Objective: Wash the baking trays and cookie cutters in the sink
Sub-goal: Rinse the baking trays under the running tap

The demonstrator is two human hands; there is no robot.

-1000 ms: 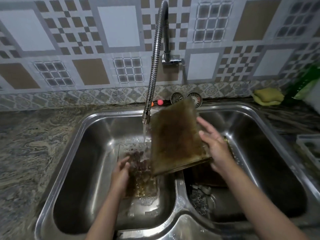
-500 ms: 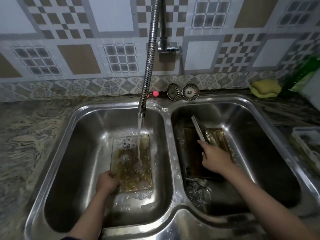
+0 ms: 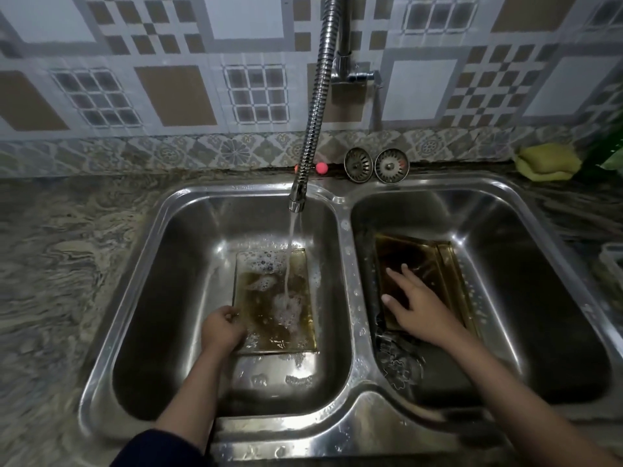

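- Head view, right basin: the right hand (image 3: 416,306) now lies flat, fingers straight and spread, on a brown-stained baking tray (image 3: 409,261) on the basin floor. 1 s ago this hand held that tray up on edge near the tap; 0.5 s ago it was lowering it. Grip here: open, pressing, not clasping.
- A 2nd tray edge (image 3: 453,274) shows just beside and under the first, so the trays appear stacked, right of the divider.
- Cookie cutters (image 3: 399,364) lie in a pile near the front of the right basin, partly wet, untouched.
- Head view, left basin: the left hand (image 3: 223,328) curls its fingers over the near-left corner of another tray (image 3: 269,325), which lies flat on the floor of the sink (image 3: 347,284). Grip: closed on that corner.
- Water from the tap (image 3: 296,200) falls onto this tray; foam and brown water sit on it.
- Judgement: 1 tray set aside, the next one under rinse. Cutters and stacked trays not yet done; task roughly early to middle.
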